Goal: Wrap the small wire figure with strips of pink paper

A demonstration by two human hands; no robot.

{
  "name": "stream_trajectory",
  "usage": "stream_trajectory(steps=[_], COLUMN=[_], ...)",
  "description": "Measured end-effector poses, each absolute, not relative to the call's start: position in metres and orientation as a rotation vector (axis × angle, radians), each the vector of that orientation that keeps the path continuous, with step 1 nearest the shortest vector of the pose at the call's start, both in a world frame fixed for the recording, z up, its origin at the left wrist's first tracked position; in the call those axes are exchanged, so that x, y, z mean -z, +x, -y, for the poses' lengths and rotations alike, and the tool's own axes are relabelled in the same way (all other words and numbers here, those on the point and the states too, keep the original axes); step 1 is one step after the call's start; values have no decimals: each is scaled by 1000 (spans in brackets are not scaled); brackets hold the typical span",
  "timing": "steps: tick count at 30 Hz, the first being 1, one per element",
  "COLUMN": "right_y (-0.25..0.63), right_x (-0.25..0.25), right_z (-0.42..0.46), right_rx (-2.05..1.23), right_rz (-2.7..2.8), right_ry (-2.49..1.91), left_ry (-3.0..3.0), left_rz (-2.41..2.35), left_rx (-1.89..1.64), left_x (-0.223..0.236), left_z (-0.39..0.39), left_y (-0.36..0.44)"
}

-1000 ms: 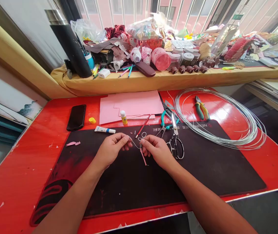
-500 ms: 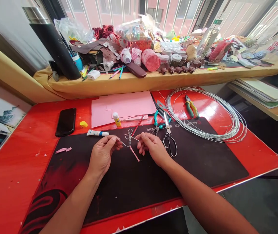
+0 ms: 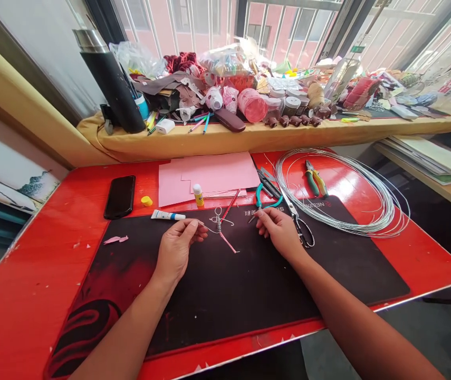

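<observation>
My left hand (image 3: 178, 245) is closed, with thumb and forefinger pinching the end of a thin wire. The wire leads to a small wire figure (image 3: 219, 224), which has loops at its top, a tightly coiled middle and one tail wrapped in pink paper. My right hand (image 3: 278, 229) is away from the figure, its fingers loosely curled and nothing visible in them. It hovers at the teal-handled pliers (image 3: 259, 195), partly covering them; contact cannot be made out. Scissors (image 3: 305, 232) lie just right of that hand, their blades pointing away.
A black mat (image 3: 225, 301) covers much of the red table. Behind it lie pink paper (image 3: 221, 171), a glue stick (image 3: 198, 195), a white tube (image 3: 168, 215) and a phone (image 3: 120, 197). A wire coil (image 3: 391, 211) and yellow-green pliers (image 3: 315, 179) are at right.
My right hand has moved right, away from the wire figure to the teal-handled pliers. My left hand still pinches the wire. The whole view has shifted slightly.
</observation>
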State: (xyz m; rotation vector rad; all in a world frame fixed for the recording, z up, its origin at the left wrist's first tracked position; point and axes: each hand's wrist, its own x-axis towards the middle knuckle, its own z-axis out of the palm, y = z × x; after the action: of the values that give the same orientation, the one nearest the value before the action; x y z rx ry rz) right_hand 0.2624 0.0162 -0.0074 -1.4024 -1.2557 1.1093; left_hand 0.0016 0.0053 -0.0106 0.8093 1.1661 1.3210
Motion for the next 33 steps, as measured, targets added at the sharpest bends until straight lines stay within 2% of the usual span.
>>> stream_trajectory(steps=[9,22,33], right_y=[212,210,212], right_x=[2,3,3], right_z=[-1,-11,-7], right_rx=[-1494,-1515,-1564], right_rz=[1467,1509,1557], right_ry=[-1189,-1248,-1221], left_ry=[823,1089,1176], left_rz=[-1168,-1222,-1189], left_rx=[-1308,-1034,-1045], left_x=[12,8,12], left_z=[-4,-5,-6], left_y=[4,-4,-5])
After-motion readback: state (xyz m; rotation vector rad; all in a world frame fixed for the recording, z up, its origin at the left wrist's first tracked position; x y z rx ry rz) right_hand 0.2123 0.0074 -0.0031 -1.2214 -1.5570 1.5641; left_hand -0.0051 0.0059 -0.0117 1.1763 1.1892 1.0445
